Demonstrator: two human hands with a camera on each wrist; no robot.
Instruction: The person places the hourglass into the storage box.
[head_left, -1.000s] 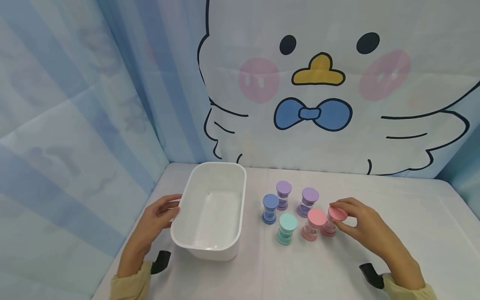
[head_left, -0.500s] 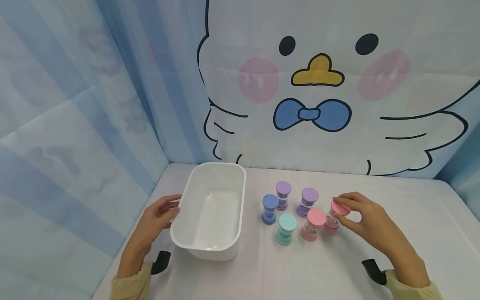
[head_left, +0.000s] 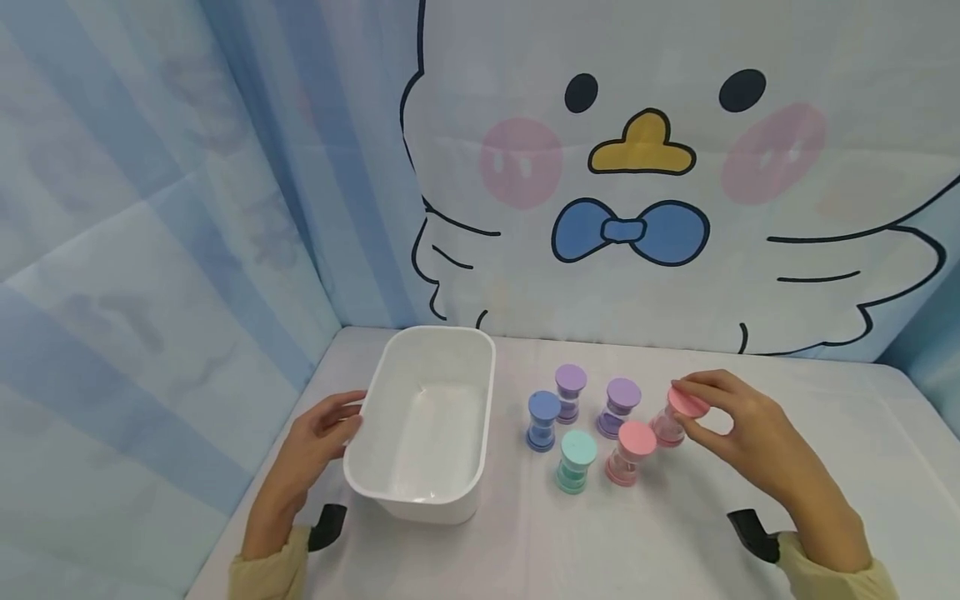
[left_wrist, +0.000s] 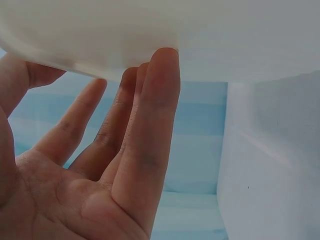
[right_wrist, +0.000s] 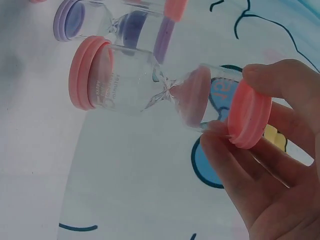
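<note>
My right hand (head_left: 753, 429) pinches the pink top cap of a sand timer (head_left: 667, 427) between thumb and fingers. In the right wrist view this timer (right_wrist: 130, 77) has clear bulbs, pink caps and pink sand in the bulb nearest my fingers. A second pink sand timer (head_left: 631, 452) stands just left of it. On the left, the fingers of my left hand (head_left: 311, 450) reach to the side of a white rectangular tub (head_left: 420, 508). Seen from the left wrist, those extended fingertips touch the tub's wall (left_wrist: 220, 45).
Between the tub and the pink timers stand two purple sand timers, one at the back (head_left: 570, 392) and one further right (head_left: 619, 406), plus a blue one (head_left: 542, 421) and a teal one (head_left: 577, 461). Behind the white table (head_left: 570, 550) hangs a cartoon-printed curtain (head_left: 637, 300).
My right hand has moved up and slightly right with the pink sand timer, away from the other pink one. The left hand and the tub stay in place.
</note>
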